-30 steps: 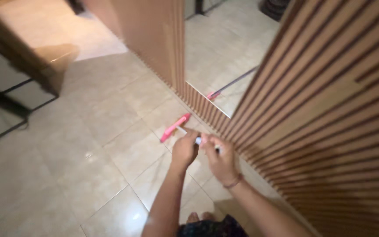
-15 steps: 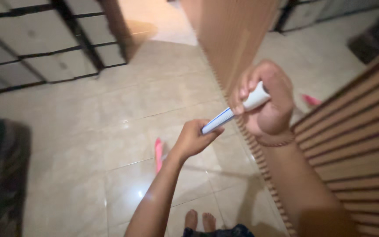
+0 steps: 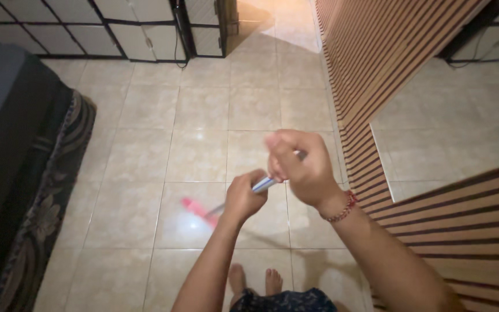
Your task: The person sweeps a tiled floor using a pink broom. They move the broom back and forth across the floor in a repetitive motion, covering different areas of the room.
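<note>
Lowered since before, both hands, left hand [image 3: 245, 198] and right hand [image 3: 299, 164], grip the pen [image 3: 264, 184].

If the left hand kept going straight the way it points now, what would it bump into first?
Most likely the right hand: the left hand reaches up along the white pen-like tube that both hold, and the two hands are almost touching. Depth is hard to judge.

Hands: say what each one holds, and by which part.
Both grip one slim white pen-like tool: left hand around its lower end, right hand around its upper end.
</note>
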